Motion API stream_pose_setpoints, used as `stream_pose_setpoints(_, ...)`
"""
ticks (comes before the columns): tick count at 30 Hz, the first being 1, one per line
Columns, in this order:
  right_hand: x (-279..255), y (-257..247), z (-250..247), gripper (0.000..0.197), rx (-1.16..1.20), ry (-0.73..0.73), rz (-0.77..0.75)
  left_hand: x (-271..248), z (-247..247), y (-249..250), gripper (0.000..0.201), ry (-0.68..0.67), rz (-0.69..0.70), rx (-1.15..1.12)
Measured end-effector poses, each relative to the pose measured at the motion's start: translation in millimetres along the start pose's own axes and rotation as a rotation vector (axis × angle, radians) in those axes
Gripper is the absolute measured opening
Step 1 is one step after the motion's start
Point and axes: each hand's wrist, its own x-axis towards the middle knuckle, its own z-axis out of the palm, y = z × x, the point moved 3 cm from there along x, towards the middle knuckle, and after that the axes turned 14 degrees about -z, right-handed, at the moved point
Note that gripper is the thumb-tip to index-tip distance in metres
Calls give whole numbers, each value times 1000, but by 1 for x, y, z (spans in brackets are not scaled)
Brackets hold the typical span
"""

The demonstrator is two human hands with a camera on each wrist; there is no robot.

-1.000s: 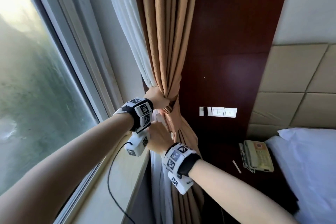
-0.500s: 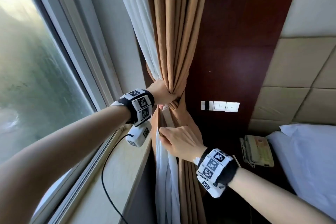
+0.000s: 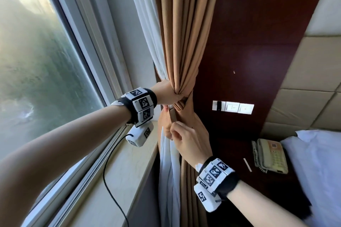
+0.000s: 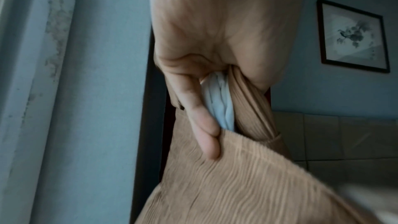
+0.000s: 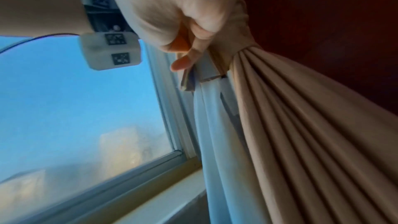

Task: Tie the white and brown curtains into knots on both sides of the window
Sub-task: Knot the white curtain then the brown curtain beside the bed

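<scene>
The brown curtain (image 3: pixel 182 33) and the white curtain (image 3: pixel 145 24) hang gathered together beside the window. My left hand (image 3: pixel 168 94) grips both at the waist of the bundle; in the left wrist view its fingers (image 4: pixel 204 125) curl round the white curtain (image 4: pixel 219 100) and the brown curtain (image 4: pixel 247 185). A flat brown band (image 3: pixel 173 116) hangs just below that grip. My right hand (image 3: pixel 186 142) pinches the band's lower end. In the right wrist view, the right hand's fingers (image 5: pixel 189 40) hold the band (image 5: pixel 211 72) against the white curtain (image 5: pixel 213 134).
A pale window sill (image 3: pixel 114 180) runs under the glass (image 3: pixel 36 79), with a black cable (image 3: pixel 110 171) hanging from my left wrist. Behind the curtains is a dark wood panel (image 3: pixel 249 42) with wall switches (image 3: pixel 233 107). A telephone (image 3: pixel 271 154) and a white bed (image 3: pixel 317 162) lie to the right.
My right hand has come out from under the left wrist, moved right and down, and now pinches the band. The left hand keeps its grip on the bundle.
</scene>
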Motion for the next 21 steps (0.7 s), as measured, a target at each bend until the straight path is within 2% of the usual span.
stream_pose_setpoints(5, 0, 8, -6, 18, -54, 131, 118, 4, 1, 3, 37, 32, 33, 18)
stream_pose_setpoints(6, -1, 10, -1, 23, 2, 155, 130, 4, 1, 3, 37, 35, 40, 20)
stream_pose_setpoints(8, -4, 18, 12, 26, 314, 197, 264, 6, 0, 1, 36, 27, 31, 22)
stream_pose_setpoints(9, -6, 26, 20, 21, 429, 210, 352, 6, 0, -1, 35, 17, 14, 21)
stream_pose_setpoints(11, -9, 35, 28, 7, 448, 217, 432, 7, 0, -4, 35, -3, -7, 16)
stream_pose_setpoints(15, 0, 29, 33, 14, 356, 180, 332, 6, 0, -3, 37, 28, 27, -4)
stream_pose_setpoints(18, 12, 25, 38, 15, 273, 152, 348, 6, -1, -1, 39, 32, 46, -6)
stream_pose_setpoints(20, 18, 23, 38, 15, 188, 109, 248, 5, -1, 0, 40, 34, 56, -16)
stream_pose_setpoints(21, 20, 20, 39, 13, 134, 33, 167, 4, -2, 0, 41, 35, 60, -25)
